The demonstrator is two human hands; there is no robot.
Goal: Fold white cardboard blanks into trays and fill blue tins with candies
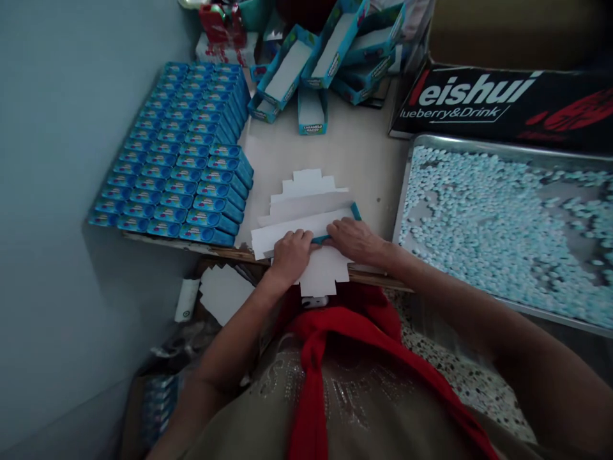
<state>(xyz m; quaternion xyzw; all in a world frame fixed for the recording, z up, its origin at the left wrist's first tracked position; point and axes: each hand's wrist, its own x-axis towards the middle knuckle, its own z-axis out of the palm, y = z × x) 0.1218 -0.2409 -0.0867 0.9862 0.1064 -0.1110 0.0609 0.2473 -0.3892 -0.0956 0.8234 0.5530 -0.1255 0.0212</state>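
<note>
Pale tabletop carries, at its near edge, a flat white cardboard blank with a blue rim, pressed down under both hands: the left hand lies curled on its near left part, the right hand lies flatter on its right, fingers bent onto the blue edge, neither closed around it. Left of the blank stand rows of closed blue boxes, beyond it a heap of open blue boxes, and right of it a metal tray of small pale blue candies, with a black carton behind the tray.
</note>
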